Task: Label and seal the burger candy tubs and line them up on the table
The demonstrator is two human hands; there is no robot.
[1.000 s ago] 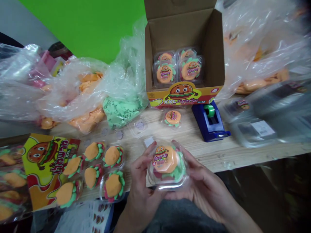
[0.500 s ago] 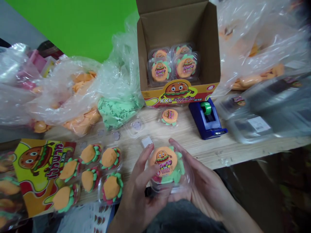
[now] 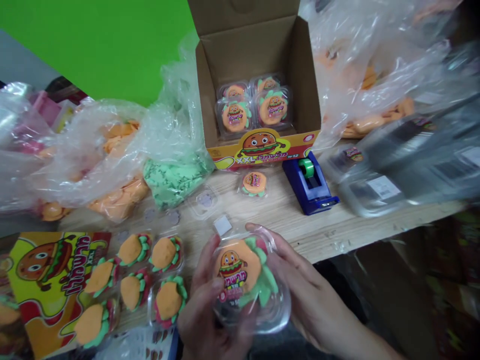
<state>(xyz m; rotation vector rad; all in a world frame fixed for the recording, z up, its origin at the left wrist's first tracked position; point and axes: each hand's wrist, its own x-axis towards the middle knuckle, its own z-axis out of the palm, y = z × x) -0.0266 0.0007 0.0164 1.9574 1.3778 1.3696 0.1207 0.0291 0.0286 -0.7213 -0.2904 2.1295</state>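
Observation:
Between both hands, at the lower middle of the head view, is a clear plastic clamshell box (image 3: 262, 280) holding a burger-shaped candy with orange bun and green frills. Its lid bears a burger-cartoon sticker. My left hand (image 3: 206, 305) grips the left side, thumb on the lid near the sticker. My right hand (image 3: 311, 287) wraps the right side, fingertips at the far edge. Just beyond lies a small white square (image 3: 222, 225). Further off, a labelled burger box (image 3: 254, 183) sits before an open cardboard display box (image 3: 258, 142), which contains several similar boxes.
Right of the display box stands a blue tape dispenser (image 3: 311, 185). Stacked clear plastic containers (image 3: 375, 195) lie at the right. Several unlabelled burgers (image 3: 169, 300) are at the left, beside a printed burger carton (image 3: 48, 280). Bags of green (image 3: 172, 180) and orange (image 3: 120, 197) pieces line the back.
The held clamshell has come closer to the camera and tilted, showing more of its right side. My hands have shifted with it. The whole view has moved slightly.

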